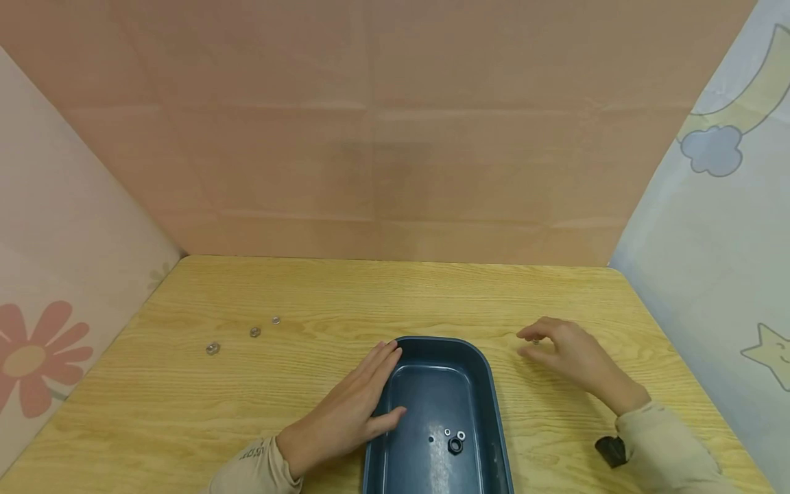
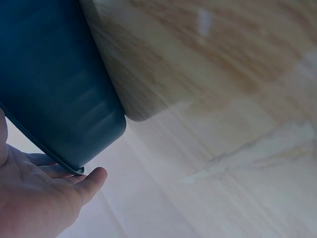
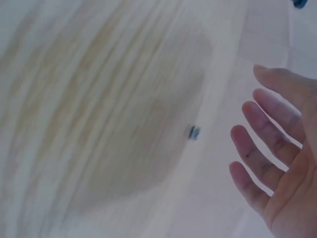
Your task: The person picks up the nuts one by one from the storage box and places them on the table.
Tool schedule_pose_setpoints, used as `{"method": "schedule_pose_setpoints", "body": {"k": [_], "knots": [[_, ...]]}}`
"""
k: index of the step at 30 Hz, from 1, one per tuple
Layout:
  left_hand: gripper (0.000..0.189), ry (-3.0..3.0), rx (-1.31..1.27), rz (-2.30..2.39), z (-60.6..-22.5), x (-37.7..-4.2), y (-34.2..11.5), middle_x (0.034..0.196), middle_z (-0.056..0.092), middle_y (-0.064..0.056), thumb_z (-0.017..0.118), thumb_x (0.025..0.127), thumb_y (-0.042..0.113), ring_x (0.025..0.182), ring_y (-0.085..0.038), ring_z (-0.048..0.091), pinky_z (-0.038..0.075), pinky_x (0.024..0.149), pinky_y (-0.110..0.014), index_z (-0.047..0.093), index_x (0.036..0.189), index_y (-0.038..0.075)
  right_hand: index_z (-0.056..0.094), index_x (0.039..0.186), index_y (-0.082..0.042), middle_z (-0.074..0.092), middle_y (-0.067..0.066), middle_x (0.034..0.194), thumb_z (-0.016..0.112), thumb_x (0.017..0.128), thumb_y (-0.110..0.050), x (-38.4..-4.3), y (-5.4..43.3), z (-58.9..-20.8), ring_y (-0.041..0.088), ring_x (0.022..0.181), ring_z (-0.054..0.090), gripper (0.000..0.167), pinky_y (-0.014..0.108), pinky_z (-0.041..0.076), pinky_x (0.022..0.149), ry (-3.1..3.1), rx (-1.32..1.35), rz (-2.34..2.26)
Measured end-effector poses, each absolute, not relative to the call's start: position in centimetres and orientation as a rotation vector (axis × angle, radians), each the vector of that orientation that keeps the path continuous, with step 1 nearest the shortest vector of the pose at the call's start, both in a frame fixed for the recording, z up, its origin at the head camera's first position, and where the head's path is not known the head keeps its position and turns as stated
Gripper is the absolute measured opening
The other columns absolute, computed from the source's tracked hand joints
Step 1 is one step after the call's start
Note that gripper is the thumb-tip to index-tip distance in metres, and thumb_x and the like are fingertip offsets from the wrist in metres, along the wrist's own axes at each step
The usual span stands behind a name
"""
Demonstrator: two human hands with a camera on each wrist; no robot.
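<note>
Small silvery metal nut point(image 1: 535, 342): on the yellow wood-grain table point(image 1: 370, 295), two o'clock from the dark-blue rectangular plastic tray point(image 1: 428, 391).
Your right hand point(image 1: 575, 357): thumb and fingers parted, beside the nut.
Your left hand point(image 1: 350, 410): straight fingers on the tray's ten-o'clock rim.

Behind the left hand point(image 1: 345, 409), a beige sleeve point(image 1: 265, 473) bears dark lettering point(image 1: 252, 450); behind the right hand point(image 1: 577, 357), a black piece point(image 1: 611, 451) adjoins a beige cuff point(image 1: 644, 422).
</note>
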State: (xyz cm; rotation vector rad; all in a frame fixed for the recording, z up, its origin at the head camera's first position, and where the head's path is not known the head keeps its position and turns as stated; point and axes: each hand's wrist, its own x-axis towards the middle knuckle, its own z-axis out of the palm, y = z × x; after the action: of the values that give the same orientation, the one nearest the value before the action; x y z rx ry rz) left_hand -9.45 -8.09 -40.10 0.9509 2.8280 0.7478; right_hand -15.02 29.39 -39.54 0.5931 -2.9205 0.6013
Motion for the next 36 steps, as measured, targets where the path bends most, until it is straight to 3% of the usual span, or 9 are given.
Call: {"method": "schedule_pose_setpoints", "body": {"k": [5, 36], "knots": [[0.078, 2.827, 0.948, 0.752, -40.1, -9.5, -8.1, 0.164, 0.023, -0.015, 0.063, 0.096, 0.039, 0.153, -0.032, 0.022, 0.031, 0.119, -0.051, 0.026, 0.156, 0.005, 0.075, 0.104, -0.011, 0.073, -0.002, 0.098, 0.076, 0.086, -0.023, -14.4, 28.0, -38.9, 0.02, 0.089, 0.066, 0.021, 0.036, 0.055, 0.074, -2.86, 0.657, 0.567], [0.077, 2.817, 0.919, 0.735, -40.1, -9.8, -7.9, 0.165, 0.022, -0.012, 0.062, 0.096, 0.041, 0.153, -0.031, 0.022, 0.031, 0.119, -0.051, 0.027, 0.156, 0.007, 0.075, 0.102, -0.019, 0.072, -0.009, 0.1, 0.079, 0.084, -0.021, -13.3, 23.9, -37.5, 0.013, 0.093, 0.068, 0.019, 0.037, 0.058, 0.079, -2.674, 0.935, 0.506]]}}
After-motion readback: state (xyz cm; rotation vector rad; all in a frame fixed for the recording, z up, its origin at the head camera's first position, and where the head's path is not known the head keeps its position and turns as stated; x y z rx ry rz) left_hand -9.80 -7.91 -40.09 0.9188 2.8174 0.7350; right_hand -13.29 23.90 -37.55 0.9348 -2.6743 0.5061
